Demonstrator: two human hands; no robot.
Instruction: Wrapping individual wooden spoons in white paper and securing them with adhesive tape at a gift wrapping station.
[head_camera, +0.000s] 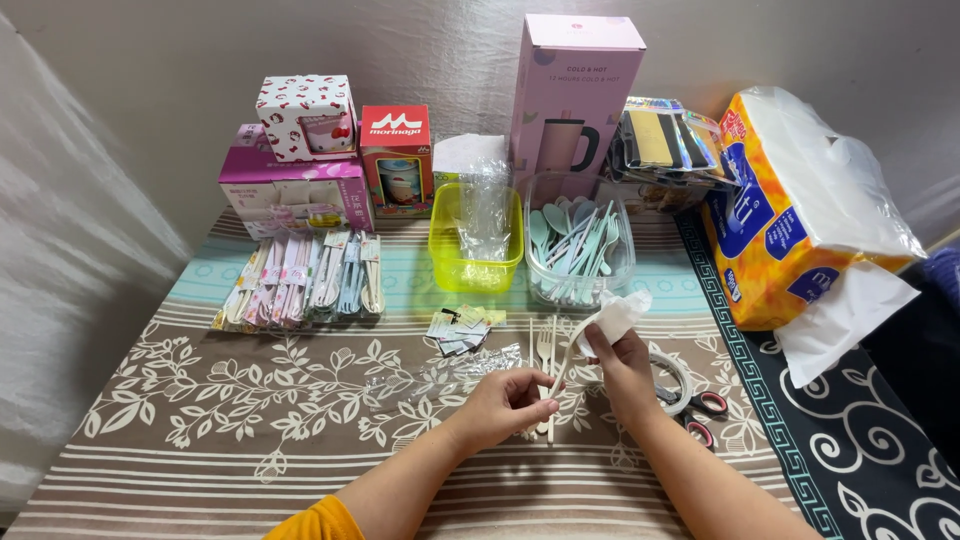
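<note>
My left hand (507, 400) pinches the lower end of a cream plastic utensil (566, 357) held slanting above the table. My right hand (620, 365) grips a white tissue (620, 312) wrapped around the utensil's upper part. Under my hands lie a cream fork (544, 347) and chopsticks (551, 430) on the patterned cloth. A clear cellophane sleeve (450, 372) lies just left of my left hand, with a small pile of paper tags (460, 328) beyond it.
A clear tub of pale green and white cutlery (580, 245) and a yellow-green tub of clear sleeves (476, 235) stand ahead. Packed cutlery sets (305, 280) lie left. Gift boxes (305, 150) line the back, a tissue pack (800, 205) is right, with tape roll (683, 375) and scissors (703, 415).
</note>
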